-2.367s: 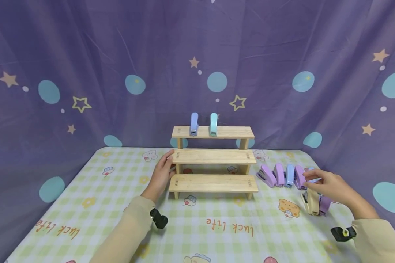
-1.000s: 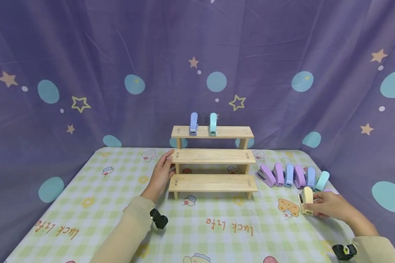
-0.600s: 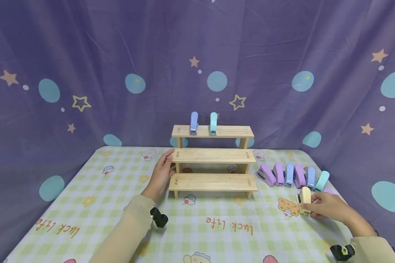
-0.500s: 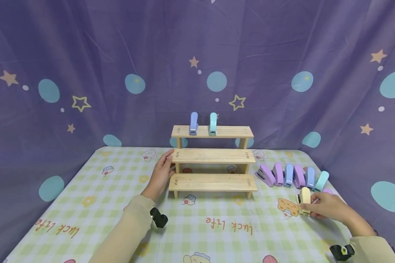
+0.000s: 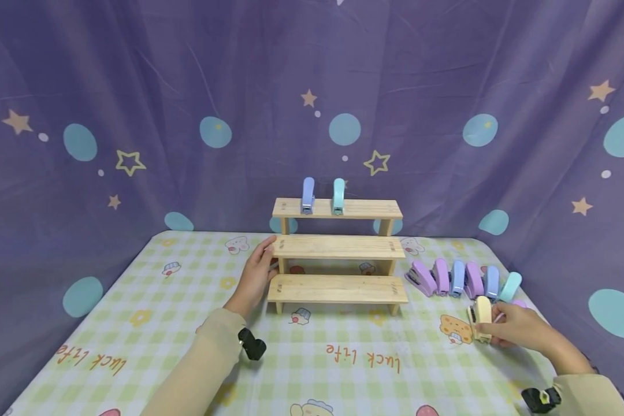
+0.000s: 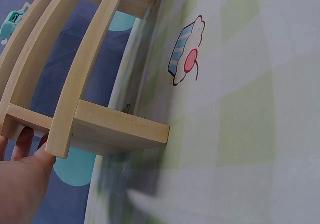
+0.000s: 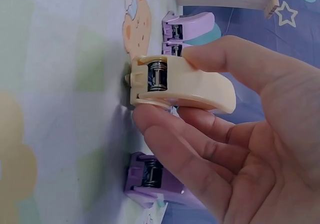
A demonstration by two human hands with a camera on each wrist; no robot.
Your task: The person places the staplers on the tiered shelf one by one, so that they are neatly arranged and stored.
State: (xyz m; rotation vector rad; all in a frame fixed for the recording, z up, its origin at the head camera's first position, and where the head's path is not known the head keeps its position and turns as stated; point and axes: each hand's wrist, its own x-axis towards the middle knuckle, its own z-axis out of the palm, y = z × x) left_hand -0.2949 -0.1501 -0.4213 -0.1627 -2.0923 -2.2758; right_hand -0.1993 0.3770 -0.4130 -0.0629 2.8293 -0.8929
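My left hand (image 5: 252, 282) grips the left side of a three-step wooden display shelf (image 5: 338, 247); in the left wrist view its thumb and fingers close around a side piece. My right hand (image 5: 523, 330) pinches a cream stapler (image 5: 482, 312) between thumb and fingers, at the table's right side. In the right wrist view the cream stapler (image 7: 200, 87) has its front end toward the cloth; whether it touches is hard to tell. A purple stapler (image 7: 150, 176) stands just beyond the fingers. On the top step stand a blue stapler (image 5: 308, 196) and a mint stapler (image 5: 338, 196).
Right of the shelf runs a row of staplers: a tilted purple stapler (image 5: 421, 278), more purple and blue ones, and a mint stapler (image 5: 511, 286) at the far end. A checked cloth (image 5: 364, 381) covers the table. A purple curtain (image 5: 270, 75) hangs behind.
My right hand has come down from over the stapler row and taken hold of the cream stapler, drawing it slightly left, apart from the purple one beside it. My left hand has stayed on the shelf.
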